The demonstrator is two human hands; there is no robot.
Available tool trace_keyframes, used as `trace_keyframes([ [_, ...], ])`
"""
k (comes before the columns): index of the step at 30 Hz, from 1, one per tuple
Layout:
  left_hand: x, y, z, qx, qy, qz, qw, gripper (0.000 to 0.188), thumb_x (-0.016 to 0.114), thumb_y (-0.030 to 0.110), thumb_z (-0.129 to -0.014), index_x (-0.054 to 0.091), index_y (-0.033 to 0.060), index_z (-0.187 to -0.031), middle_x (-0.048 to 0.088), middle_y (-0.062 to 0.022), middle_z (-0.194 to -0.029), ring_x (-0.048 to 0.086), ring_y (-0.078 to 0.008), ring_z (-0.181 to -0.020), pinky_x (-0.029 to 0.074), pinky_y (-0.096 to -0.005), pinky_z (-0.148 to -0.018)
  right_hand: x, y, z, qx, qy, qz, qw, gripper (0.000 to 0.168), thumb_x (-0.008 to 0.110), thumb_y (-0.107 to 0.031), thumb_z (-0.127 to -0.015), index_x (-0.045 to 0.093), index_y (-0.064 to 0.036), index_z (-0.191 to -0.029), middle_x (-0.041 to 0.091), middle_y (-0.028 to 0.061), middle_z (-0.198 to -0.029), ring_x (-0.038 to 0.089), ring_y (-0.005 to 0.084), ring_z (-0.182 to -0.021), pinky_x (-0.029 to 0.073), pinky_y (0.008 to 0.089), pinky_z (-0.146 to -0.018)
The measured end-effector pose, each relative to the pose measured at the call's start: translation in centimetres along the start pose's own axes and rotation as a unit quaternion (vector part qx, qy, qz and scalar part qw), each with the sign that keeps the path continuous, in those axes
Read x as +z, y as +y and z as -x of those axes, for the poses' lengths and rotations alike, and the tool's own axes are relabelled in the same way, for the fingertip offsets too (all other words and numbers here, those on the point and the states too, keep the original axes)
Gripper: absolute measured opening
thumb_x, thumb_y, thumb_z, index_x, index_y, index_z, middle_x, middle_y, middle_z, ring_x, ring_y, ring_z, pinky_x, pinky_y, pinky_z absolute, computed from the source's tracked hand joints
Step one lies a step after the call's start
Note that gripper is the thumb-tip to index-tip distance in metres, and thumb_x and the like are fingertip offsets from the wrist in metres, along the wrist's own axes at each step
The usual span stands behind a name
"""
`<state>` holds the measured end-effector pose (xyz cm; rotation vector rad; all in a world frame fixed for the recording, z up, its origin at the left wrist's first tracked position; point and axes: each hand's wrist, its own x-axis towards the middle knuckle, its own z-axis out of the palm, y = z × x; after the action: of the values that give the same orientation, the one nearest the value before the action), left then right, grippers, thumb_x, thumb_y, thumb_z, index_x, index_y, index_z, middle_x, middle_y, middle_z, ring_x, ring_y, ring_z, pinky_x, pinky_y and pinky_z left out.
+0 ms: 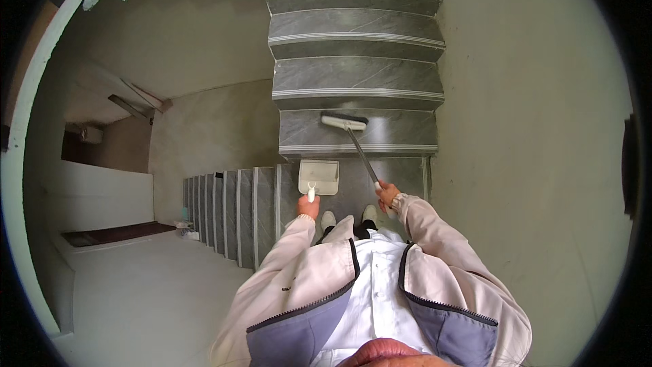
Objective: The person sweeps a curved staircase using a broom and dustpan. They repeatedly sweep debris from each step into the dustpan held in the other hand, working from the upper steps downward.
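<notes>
My left hand (308, 207) grips the white handle of a cream plastic dustpan (326, 191), whose pan lies over the grey tiled landing, against or close to the riser of the first step up. My right hand (388, 195) is closed around the handle of a broom (344, 122). The broom's grey metal shaft slants up and left from my hand to a white head with dark bristles, which is at the tread of the lowest ascending step (397, 127). Whether the bristles touch the tile, I cannot tell.
Grey tiled stairs (356, 71) climb ahead of me; another flight (244, 214) runs down to the left. A plain wall (519, 137) stands close on the right. Some white items (189, 234) lie near the lower flight's foot. My shoes (328, 220) stand on the landing.
</notes>
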<state>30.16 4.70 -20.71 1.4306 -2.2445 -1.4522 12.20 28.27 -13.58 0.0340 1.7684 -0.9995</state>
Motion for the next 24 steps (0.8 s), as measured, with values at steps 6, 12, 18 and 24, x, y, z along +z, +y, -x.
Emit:
trace_keyframes([
  [6,-0.8,-1.1,-2.1,0.006,0.014,0.049,0.999,0.019,0.065,0.017,-0.070,0.060,-0.0005,-0.068,0.056,-0.0114,-0.054,0.055,-0.0208,-0.048,0.044,-0.0373,-0.049,-2.1,4.9,5.8,0.040,-0.039,0.055,0.997,0.053,0.046,-0.024,-0.089,0.032,-0.014,-0.139,0.050,0.0069,-0.051,0.047,0.0149,-0.037,0.040,0.0312,-0.035],
  [12,-1.0,1.4,-1.1,-0.080,-0.054,0.066,0.993,0.018,0.064,0.017,-0.072,0.058,0.0006,-0.068,0.055,-0.0083,-0.052,0.052,-0.0184,-0.040,0.043,-0.0358,-0.042,-5.4,6.5,12.2,0.042,-0.063,-0.133,0.988,0.054,0.052,-0.017,-0.087,0.035,-0.016,-0.137,0.053,0.0030,-0.060,0.045,0.0098,-0.041,0.038,0.0243,-0.037],
  [18,1.3,1.1,0.8,-0.067,-0.042,0.079,0.994,0.022,0.065,0.019,-0.071,0.058,-0.0007,-0.067,0.055,-0.0090,-0.053,0.055,-0.0188,-0.046,0.043,-0.0365,-0.046,-7.1,5.1,9.9,-0.008,0.010,-0.134,0.991,0.057,0.051,-0.017,-0.087,0.028,-0.015,-0.139,0.052,0.0051,-0.060,0.047,0.0139,-0.040,0.039,0.0290,-0.036],
  [24,4.0,-2.0,-1.9,-0.048,-0.050,0.032,0.997,0.021,0.066,0.017,-0.071,0.057,-0.0015,-0.067,0.055,-0.0101,-0.054,0.057,-0.0208,-0.050,0.044,-0.0376,-0.048,-4.0,4.8,2.5,0.023,0.050,-0.045,0.997,0.058,0.042,-0.015,-0.087,0.020,-0.013,-0.142,0.049,0.0091,-0.051,0.047,0.0200,-0.037,0.039,0.0355,-0.035],
])
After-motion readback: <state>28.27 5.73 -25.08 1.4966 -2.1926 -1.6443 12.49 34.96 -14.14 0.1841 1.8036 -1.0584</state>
